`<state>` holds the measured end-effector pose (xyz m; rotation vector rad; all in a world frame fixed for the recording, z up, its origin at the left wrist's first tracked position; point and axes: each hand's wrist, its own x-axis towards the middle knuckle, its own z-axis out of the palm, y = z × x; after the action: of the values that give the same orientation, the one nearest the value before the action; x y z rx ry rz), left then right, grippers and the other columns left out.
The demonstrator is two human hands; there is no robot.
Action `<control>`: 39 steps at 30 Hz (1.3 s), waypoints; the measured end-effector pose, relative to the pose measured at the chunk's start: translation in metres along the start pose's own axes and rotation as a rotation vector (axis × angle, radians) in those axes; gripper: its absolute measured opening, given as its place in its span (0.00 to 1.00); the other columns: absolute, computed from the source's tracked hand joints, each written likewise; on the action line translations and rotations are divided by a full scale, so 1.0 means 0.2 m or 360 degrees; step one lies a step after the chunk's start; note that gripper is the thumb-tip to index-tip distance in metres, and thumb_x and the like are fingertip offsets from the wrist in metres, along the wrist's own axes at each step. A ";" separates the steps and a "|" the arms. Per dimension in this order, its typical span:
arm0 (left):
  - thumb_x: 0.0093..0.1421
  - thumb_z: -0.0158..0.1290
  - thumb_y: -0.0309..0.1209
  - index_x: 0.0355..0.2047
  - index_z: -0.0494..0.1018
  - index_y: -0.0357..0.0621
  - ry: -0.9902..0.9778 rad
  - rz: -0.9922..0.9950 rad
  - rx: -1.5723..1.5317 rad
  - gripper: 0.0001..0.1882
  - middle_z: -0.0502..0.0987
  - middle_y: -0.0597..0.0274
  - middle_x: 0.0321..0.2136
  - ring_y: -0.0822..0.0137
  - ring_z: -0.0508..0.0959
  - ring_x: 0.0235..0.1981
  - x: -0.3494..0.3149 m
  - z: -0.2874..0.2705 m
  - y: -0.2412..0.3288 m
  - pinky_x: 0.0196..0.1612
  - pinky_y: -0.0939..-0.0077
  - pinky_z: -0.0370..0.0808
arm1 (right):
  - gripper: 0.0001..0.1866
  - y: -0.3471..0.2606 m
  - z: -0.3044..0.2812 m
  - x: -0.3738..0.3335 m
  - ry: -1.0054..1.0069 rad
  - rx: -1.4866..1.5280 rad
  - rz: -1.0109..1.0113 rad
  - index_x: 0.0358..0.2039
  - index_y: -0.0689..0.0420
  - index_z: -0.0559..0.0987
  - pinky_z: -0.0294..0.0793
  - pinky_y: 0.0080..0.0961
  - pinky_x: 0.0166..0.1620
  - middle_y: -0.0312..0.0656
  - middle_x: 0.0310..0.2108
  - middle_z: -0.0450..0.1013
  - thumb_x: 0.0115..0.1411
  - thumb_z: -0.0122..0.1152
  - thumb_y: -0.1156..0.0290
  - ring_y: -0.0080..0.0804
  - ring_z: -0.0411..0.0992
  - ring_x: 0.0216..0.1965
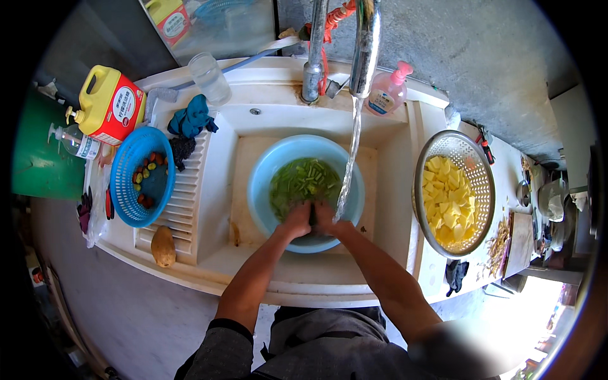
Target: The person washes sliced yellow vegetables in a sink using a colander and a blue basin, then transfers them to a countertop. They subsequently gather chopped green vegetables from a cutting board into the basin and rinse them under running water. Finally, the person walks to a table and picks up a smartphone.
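Note:
A light blue basin [356, 209] sits in the white sink, holding water and many cut green vegetable pieces [309, 174], perhaps beans or peppers. My left hand [296, 220] and my right hand [325, 218] reach side by side into its near part. Their fingers dip under the water among the pieces, so I cannot see whether they grip any. From the metal faucet [366, 54] a stream of water [352, 149] runs down past the right side of the basin's middle, close to my right hand.
Right of the sink stands a metal colander [484, 190] of yellow chunks, probably potato. At left are a blue plastic basket [120, 190] with small red and green items, a brown potato-like tuber [163, 247], a yellow jug [101, 95] and a teal cloth [192, 117]. A pink pump bottle [387, 92] stands behind.

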<state>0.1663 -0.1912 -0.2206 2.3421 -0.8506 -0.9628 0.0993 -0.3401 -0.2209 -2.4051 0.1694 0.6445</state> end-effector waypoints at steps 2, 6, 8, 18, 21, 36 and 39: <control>0.47 0.64 0.26 0.51 0.71 0.32 -0.0068 0.0034 -0.0204 0.30 0.74 0.35 0.47 0.40 0.74 0.51 0.02 0.03 -0.07 0.54 0.52 0.71 | 0.36 -0.01 -0.05 -0.01 -0.0154 0.0233 -0.0035 0.52 0.64 0.70 0.73 0.50 0.52 0.62 0.44 0.74 0.48 0.72 0.57 0.59 0.74 0.47; 0.49 0.59 0.22 0.44 0.75 0.29 -0.0019 -0.0025 -0.0520 0.20 0.79 0.39 0.37 0.40 0.78 0.44 -0.03 -0.08 -0.04 0.49 0.55 0.74 | 0.35 0.19 -0.01 0.06 0.0026 0.0625 0.0089 0.54 0.59 0.74 0.72 0.46 0.55 0.57 0.46 0.75 0.48 0.72 0.55 0.61 0.73 0.48; 0.50 0.59 0.24 0.48 0.75 0.31 0.0216 -0.0035 -0.0512 0.23 0.77 0.38 0.45 0.42 0.76 0.49 -0.04 -0.19 -0.05 0.52 0.56 0.73 | 0.34 0.20 -0.01 0.04 0.0262 0.0869 0.0274 0.55 0.55 0.75 0.69 0.47 0.58 0.56 0.54 0.71 0.49 0.71 0.54 0.61 0.68 0.55; 0.47 0.61 0.21 0.61 0.65 0.37 0.0677 -0.0035 0.0362 0.38 0.50 0.40 0.69 0.34 0.55 0.66 -0.10 -0.37 0.08 0.66 0.52 0.63 | 0.36 0.09 -0.02 -0.02 0.0629 -0.0325 -0.0089 0.61 0.48 0.71 0.60 0.61 0.64 0.53 0.63 0.59 0.49 0.69 0.59 0.63 0.53 0.66; 0.48 0.61 0.22 0.59 0.68 0.34 0.0623 -0.0082 0.0187 0.35 0.55 0.40 0.68 0.35 0.56 0.66 -0.08 -0.29 0.02 0.66 0.53 0.62 | 0.31 -0.01 0.01 -0.01 0.0370 -0.0264 -0.0312 0.59 0.51 0.72 0.67 0.56 0.60 0.53 0.60 0.60 0.53 0.63 0.68 0.57 0.55 0.65; 0.62 0.56 0.30 0.60 0.67 0.33 0.0681 -0.0364 -0.1140 0.26 0.76 0.47 0.51 0.55 0.77 0.51 0.04 -0.33 -0.19 0.56 0.63 0.71 | 0.48 -0.31 -0.21 0.06 0.0555 -0.0063 -0.0007 0.69 0.45 0.61 0.60 0.50 0.66 0.49 0.70 0.51 0.49 0.73 0.59 0.59 0.50 0.69; 0.64 0.54 0.30 0.61 0.67 0.34 0.0833 -0.0388 -0.1416 0.26 0.78 0.53 0.47 0.64 0.77 0.47 0.02 -0.31 -0.24 0.52 0.68 0.72 | 0.42 -0.34 -0.14 0.07 0.0143 -0.0276 -0.0603 0.63 0.40 0.69 0.61 0.50 0.65 0.44 0.69 0.54 0.46 0.74 0.57 0.57 0.49 0.70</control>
<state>0.2320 -0.1497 -0.2114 1.7631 0.0902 -0.5754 0.1419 -0.3031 -0.1710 -2.5367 -0.3112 0.3887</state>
